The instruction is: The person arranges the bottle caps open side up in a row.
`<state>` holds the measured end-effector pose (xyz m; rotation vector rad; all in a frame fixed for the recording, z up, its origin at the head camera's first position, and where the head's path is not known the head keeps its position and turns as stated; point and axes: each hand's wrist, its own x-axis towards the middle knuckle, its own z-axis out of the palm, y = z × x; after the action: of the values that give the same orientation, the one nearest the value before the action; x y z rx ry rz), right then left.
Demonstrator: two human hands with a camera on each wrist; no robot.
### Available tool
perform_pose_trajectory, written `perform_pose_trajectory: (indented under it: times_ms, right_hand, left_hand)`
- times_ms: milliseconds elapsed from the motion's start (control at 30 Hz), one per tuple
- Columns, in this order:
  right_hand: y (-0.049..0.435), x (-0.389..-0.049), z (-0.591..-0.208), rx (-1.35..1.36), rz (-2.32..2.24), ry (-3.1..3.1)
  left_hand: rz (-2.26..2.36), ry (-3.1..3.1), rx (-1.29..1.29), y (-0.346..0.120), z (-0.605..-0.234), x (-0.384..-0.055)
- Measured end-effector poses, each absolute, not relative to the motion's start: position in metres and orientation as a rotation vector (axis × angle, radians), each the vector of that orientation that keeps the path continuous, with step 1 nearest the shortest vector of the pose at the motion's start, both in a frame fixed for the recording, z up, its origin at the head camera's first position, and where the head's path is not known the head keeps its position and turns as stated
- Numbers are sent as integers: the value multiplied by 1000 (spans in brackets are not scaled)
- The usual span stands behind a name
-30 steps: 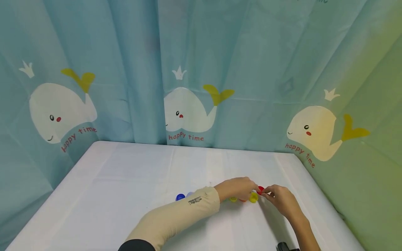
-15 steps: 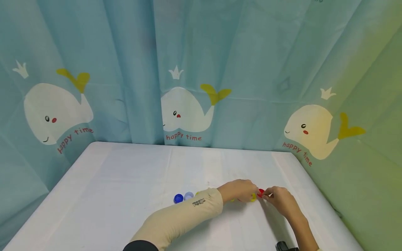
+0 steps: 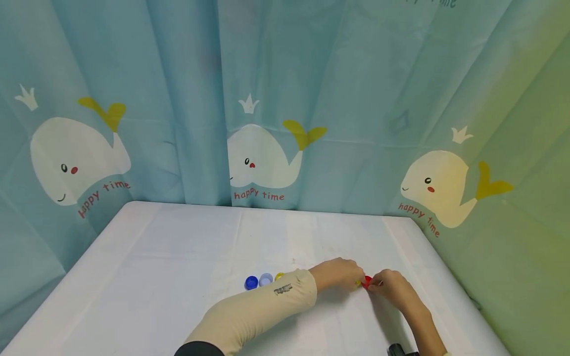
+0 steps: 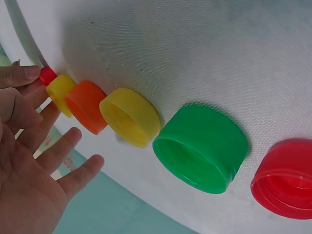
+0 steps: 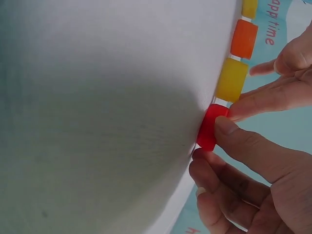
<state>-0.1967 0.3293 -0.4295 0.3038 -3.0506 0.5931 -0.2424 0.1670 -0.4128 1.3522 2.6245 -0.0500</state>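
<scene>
A red bottle cap (image 5: 213, 127) stands at the right end of a row of caps on the white table. My right hand (image 3: 394, 288) pinches it, the thumb (image 5: 251, 146) on its face and curled fingers at its edge. From the other side my left hand (image 3: 339, 273) reaches in. Its fingers (image 4: 80, 173) are spread and fairly straight, one fingertip at the red cap. Beside that cap come a yellow cap (image 4: 60, 92), an orange cap (image 4: 87, 106), another yellow cap (image 4: 129, 117), a green cap (image 4: 204, 144) and a second red cap (image 4: 287, 175).
Farther left along the row lie a dark blue cap (image 3: 251, 283), a pale blue cap (image 3: 265, 279) and a yellow cap (image 3: 279, 275) partly behind the left sleeve (image 3: 262, 306). A black object (image 3: 396, 350) shows at the bottom edge. A whale-print curtain (image 3: 187, 99) hangs behind the table (image 3: 156, 257).
Both hands have shifted slightly toward the near side with the red cap, and the left hand now hides more of the yellow cap. The head view has turned a little.
</scene>
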Motion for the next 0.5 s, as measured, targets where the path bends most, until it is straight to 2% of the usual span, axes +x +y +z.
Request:
perform_pose_trajectory:
  times_ms: [233, 500]
  right_hand:
    - [328, -201, -428, 398, 622, -3023]
    - [325, -206, -428, 350, 682, -3059]
  left_hand:
    - [-75, 2630, 1370, 164, -410, -245]
    - [92, 2656, 1305, 145, -404, -260]
